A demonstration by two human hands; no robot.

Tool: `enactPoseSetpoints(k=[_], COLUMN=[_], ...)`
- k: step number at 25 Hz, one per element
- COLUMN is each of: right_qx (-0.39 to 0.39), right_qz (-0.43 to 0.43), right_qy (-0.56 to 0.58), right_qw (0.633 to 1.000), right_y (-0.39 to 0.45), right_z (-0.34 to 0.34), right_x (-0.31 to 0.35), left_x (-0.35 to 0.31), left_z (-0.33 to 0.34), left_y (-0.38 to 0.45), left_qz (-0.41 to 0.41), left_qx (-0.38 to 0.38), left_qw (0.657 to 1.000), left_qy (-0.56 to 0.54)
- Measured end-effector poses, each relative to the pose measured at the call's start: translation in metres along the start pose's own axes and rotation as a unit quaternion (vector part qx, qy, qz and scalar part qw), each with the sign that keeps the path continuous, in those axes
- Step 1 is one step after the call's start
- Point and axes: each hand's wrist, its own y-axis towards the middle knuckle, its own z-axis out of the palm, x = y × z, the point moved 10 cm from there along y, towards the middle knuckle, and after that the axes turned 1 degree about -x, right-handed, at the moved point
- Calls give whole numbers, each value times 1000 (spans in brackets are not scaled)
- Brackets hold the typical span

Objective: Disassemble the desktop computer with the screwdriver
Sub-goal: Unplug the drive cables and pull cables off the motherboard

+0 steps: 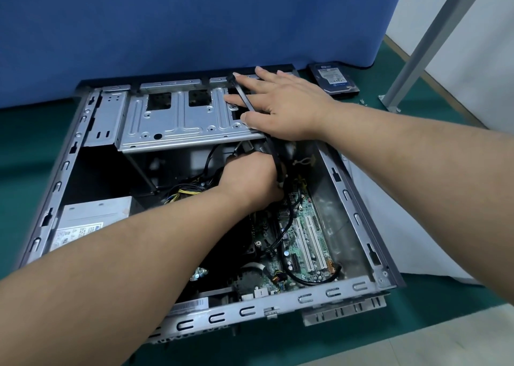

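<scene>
Reaching hands inside computer case

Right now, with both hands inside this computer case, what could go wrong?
1. The left hand reaches under the drive cage among cables; tugging could strain a connector.
2. The right hand presses on the cage over a black cable; it may get pinched.
3. Bare metal case edges lie near both forearms and might scrape them.

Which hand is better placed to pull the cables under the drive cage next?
Left. The left hand is already down among the cables beneath the drive cage; the right hand lies spread on top of the cage, bracing it.
</scene>
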Motion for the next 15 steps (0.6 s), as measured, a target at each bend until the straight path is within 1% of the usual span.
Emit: enactPoseSetpoints(k=[3,9,15], right_qx=[-1,0,-4], right_qz=[3,5,3], right_qy=[0,-1,0], right_qw=[1000,1000,1000], right_y=[0,0,0], right_z=[0,0,-2], right_x=[-1,0,1], left_x=[0,-1,-2], left_z=[1,-3,-6], left_y=[0,2,1], left_qz=[3,-1,1], left_qx=[6,-7,5], left_qw=[1000,1000,1000], left_qy=[-17,8,0])
